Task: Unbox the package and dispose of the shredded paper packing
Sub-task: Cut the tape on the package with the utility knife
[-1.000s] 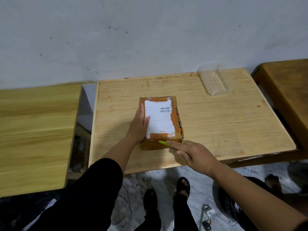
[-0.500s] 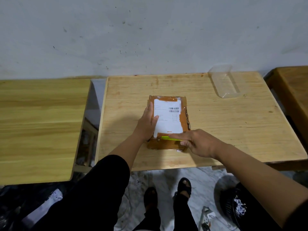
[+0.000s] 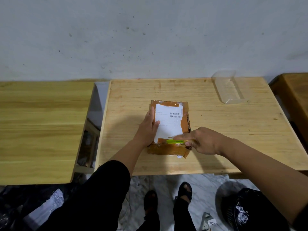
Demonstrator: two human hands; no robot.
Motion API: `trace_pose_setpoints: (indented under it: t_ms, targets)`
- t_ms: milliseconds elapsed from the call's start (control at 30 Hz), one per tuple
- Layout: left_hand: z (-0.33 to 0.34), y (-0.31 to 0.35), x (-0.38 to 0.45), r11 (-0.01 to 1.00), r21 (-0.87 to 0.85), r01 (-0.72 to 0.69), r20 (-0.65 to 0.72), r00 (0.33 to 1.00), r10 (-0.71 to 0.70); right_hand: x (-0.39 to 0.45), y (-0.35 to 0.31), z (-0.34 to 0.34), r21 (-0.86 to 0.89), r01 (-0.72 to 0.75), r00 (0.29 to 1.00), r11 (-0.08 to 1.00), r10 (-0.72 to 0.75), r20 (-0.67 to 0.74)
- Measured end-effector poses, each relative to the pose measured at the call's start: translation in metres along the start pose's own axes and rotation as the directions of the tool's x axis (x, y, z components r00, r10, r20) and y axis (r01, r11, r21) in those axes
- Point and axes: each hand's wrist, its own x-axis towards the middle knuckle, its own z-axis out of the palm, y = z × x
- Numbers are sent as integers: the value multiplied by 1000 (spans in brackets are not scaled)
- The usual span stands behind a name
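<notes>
A brown taped package (image 3: 184, 127) with a white shipping label lies flat in the middle of the light wooden table (image 3: 233, 147). My left hand (image 3: 148, 129) rests flat on the package's left edge, fingers together, pressing it down. My right hand (image 3: 203, 140) grips a lime-green cutter (image 3: 175, 141) and holds it sideways across the package's near end, its tip pointing left on the tape. No shredded paper shows on the table; the package is closed.
A clear plastic container (image 3: 228, 87) lies at the table's back right. Another wooden table (image 3: 40, 127) stands to the left, a darker one (image 3: 293, 97) to the right. A black bin (image 3: 241, 212) with white scraps sits on the floor at lower right, next to my feet.
My right hand with the green cutter moved from the package's near edge up onto its top and now lies across the near end. The left hand stayed on the package.
</notes>
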Motion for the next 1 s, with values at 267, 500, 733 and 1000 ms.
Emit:
trace_pose_setpoints:
  t_ms: [267, 500, 733, 1000]
  targets:
    - [0, 2, 3, 999, 18, -29, 4, 1000, 29, 0, 1, -3, 18, 65, 998, 998, -64, -7]
    - [-1, 4, 3, 999, 20, -31, -12, 999, 31, 4, -9, -5, 14, 75, 997, 997, -75, 11]
    - [-1, 6, 1, 999, 25, -32, -9, 999, 33, 8, -12, -10, 53, 41, 996, 998, -45, 81]
    - [-8, 10, 0, 998, 56, -32, 39, 999, 30, 12, -19, -22, -37, 40, 993, 999, -36, 111]
